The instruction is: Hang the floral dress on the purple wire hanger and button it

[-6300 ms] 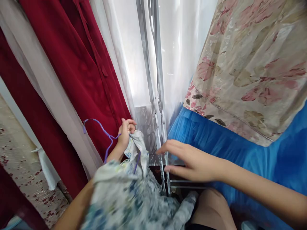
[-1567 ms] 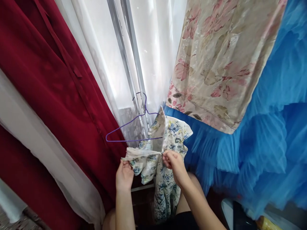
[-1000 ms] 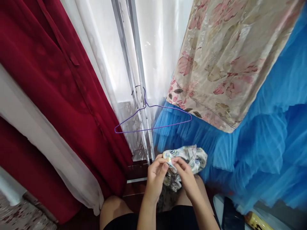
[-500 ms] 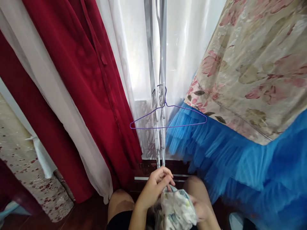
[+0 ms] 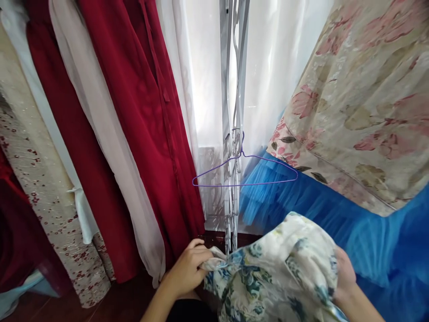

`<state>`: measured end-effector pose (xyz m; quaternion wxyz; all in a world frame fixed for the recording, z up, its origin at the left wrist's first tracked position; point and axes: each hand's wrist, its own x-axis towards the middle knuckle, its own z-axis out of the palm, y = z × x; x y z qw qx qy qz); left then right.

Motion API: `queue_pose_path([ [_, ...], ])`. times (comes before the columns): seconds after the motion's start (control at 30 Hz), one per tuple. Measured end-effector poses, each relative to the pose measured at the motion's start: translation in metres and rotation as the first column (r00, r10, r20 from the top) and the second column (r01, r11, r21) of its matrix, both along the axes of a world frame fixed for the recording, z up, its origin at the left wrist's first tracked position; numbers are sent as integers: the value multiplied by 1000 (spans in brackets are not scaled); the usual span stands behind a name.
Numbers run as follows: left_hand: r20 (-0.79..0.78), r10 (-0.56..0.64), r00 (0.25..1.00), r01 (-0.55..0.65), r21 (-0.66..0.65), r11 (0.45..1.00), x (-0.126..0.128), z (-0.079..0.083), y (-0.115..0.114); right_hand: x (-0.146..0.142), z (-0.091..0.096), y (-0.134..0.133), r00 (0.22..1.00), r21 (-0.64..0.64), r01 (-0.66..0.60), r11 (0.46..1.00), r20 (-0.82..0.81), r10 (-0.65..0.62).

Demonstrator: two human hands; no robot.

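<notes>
A white floral garment (image 5: 268, 268) with blue-green and yellow print is stretched out between my hands, low in the view. My left hand (image 5: 191, 267) is closed on its gathered left edge, thumb and fingers pinching the cloth. At the other side my right hand (image 5: 345, 273) holds the garment up, its fingers hidden behind the fabric. Just above the cloth, an unused purple wire hanger (image 5: 244, 184) hangs from a grey metal stand (image 5: 231, 112).
Dark red dresses (image 5: 134, 112), a pale pink sheer fabric (image 5: 100, 107) and a cream sequinned dress (image 5: 43, 179) hang at left. On the right hang a beige floral dress (image 5: 362, 112) and blue tulle layers (image 5: 321, 201). White curtains (image 5: 271, 67) are behind.
The garment was bunched between close hands over my lap; now it is spread wider and raised. My left hand moved left, my right hand right and up. The view shifted slightly.
</notes>
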<state>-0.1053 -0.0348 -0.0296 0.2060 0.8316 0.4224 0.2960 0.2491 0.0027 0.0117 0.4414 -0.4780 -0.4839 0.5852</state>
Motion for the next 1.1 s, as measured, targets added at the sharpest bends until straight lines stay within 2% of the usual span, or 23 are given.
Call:
queue_pose_path([
  [0.1,-102,25,994,-18,72,997,-36,17,25,0,38,29,983,-50,-181,982,-2,181],
  [0.17,-118,104,987,-92,105,990,-58,27,45,-10,69,54,936,21,-349,937,64,347],
  [0.2,-107,152,983,-138,123,983,-67,32,56,-17,82,67,915,110,-397,911,123,383],
  [0.27,-74,228,971,-216,149,965,-82,44,79,-32,98,93,907,301,-400,866,266,327],
  [0.3,-60,260,964,-248,152,957,-88,50,90,-39,100,105,904,381,-390,838,332,269],
  [0.4,-44,335,941,-324,158,933,-96,72,122,-57,87,136,848,511,-397,762,522,92],
  [0.53,-47,371,928,-354,210,911,-94,104,149,-74,53,156,709,562,-402,723,691,-143],
  [0.67,-51,310,949,-282,301,911,-70,134,149,-87,37,145,625,611,-376,696,722,-296],
  [0.8,3,210,978,-193,406,893,-23,150,138,-93,43,124,601,587,-429,687,753,-267],
  [0.87,59,244,968,-246,432,868,-1,153,136,-86,48,117,600,566,-472,676,768,-225],
  [0.97,134,386,913,-405,429,808,16,155,137,-58,50,110,627,579,-525,623,759,-176],
  [1.03,153,445,882,-465,432,773,18,156,139,-31,47,109,649,630,-521,576,731,-212],
  [1.1,147,453,879,-469,442,765,17,157,141,-2,44,113,657,684,-480,550,695,-291],
])
